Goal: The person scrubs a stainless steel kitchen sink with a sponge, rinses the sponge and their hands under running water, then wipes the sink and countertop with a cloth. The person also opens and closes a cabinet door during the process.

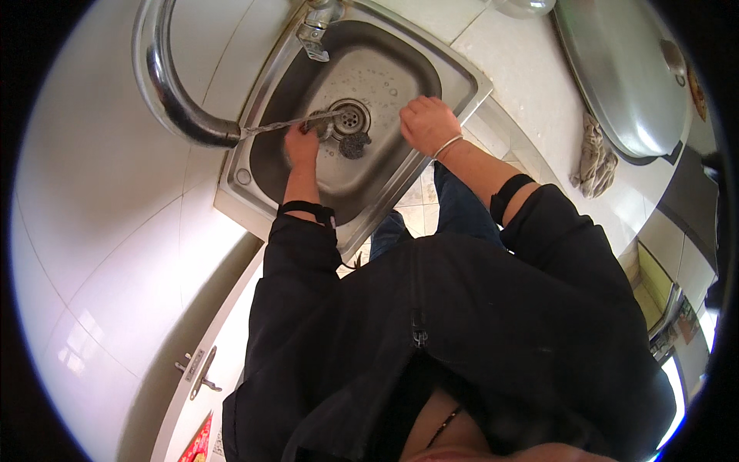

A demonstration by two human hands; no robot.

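My left hand (301,144) is inside the stainless steel sink (260,179), gripping a small, roundish, greyish thing (321,125) beside the drain strainer (350,119). What exactly it is cannot be made out. A thin stream of water (283,123) runs from the curved metal faucet spout (222,134) over it towards the drain. A dark steel wool scrubber (354,145) lies on the sink bottom, next to the strainer. My right hand (430,124), with a bangle at the wrist, is at the sink's right rim with its fingers curled; whether anything is under them is hidden.
A metal bracket-like fitting (314,40) juts over the sink's far edge. On the counter at the right are a crumpled cloth (596,161) and a large oval metal lid (629,75). Tiled wall rises at the left, and a door with a handle (202,375) is at lower left.
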